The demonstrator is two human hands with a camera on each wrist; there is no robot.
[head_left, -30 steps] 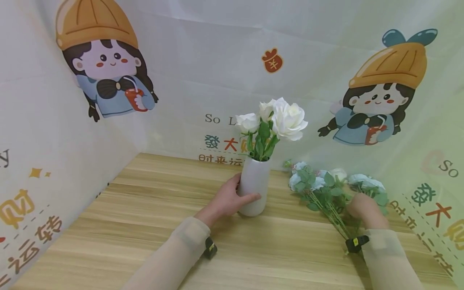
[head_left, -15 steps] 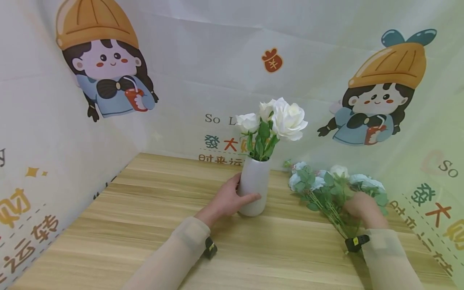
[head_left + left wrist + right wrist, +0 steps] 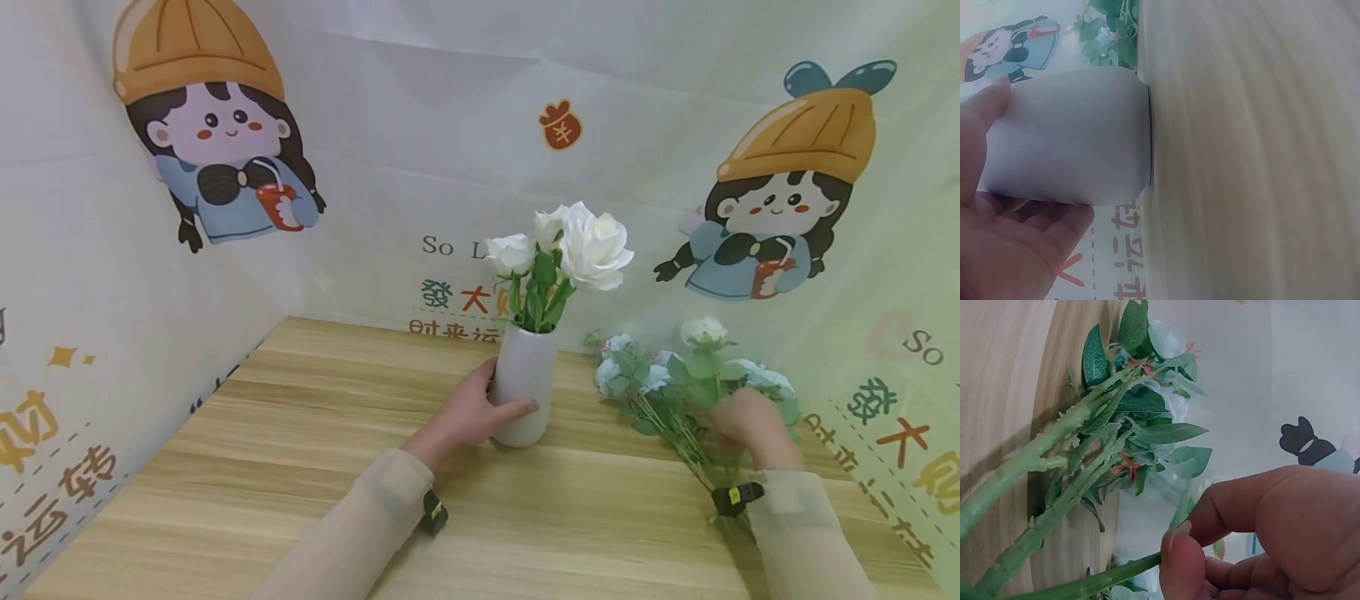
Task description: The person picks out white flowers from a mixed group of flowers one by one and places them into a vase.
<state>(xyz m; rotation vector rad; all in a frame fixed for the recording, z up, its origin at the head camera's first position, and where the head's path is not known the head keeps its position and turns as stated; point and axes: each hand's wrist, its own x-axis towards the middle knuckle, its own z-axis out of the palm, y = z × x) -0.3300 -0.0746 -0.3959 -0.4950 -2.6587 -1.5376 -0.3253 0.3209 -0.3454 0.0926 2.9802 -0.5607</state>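
My left hand [image 3: 468, 410] grips a white vase [image 3: 523, 387] standing upright on the wooden table, thumb across its front and fingers behind. Several white roses [image 3: 596, 246] with green leaves stick up from its mouth. In the left wrist view the vase [image 3: 1079, 137] fills the space between thumb and fingers. At the right, my right hand [image 3: 753, 421] pinches a green stem [image 3: 1110, 579] between thumb and forefinger. Above that hand a white rose [image 3: 705, 331] rises over the pale blue flowers [image 3: 651, 371] lying on the table with their stems toward me.
The wooden table [image 3: 300, 467] backs onto a printed cloth wall [image 3: 397, 167] with cartoon figures and lettering, which also runs along the left and right sides. Thick lying stems [image 3: 1041, 528] and leaves crowd the space beside my right hand.
The white rose at the right has risen above the pale blue flowers, with my right hand on its stem. My left hand and the vase have stayed in place.
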